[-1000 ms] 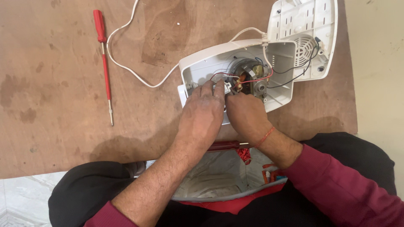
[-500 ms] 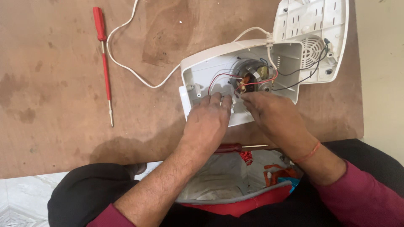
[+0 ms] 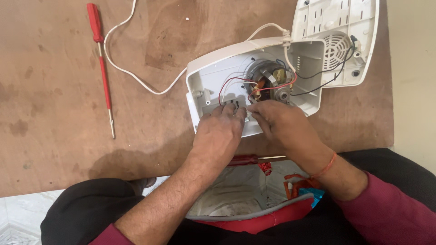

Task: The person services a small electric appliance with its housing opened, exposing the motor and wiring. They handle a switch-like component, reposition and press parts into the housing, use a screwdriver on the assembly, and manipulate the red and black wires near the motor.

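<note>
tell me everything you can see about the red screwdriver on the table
The red screwdriver lies flat on the brown wooden table, far left, untouched. It has a red handle at the top, a thin red-sleeved shaft and a bare metal tip pointing toward the person. A white cord curves just beside it. Both hands work elsewhere.

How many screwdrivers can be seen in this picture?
2. One red screwdriver lies on the table, at the left. A second red-handled one lies below the hands, partly hidden by them. Others may be hidden.

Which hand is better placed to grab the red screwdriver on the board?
Probably left. The left hand is nearer the red-handled screwdriver, which lies on its side; the right hand sits farther off, at the open white plastic housing.
</note>
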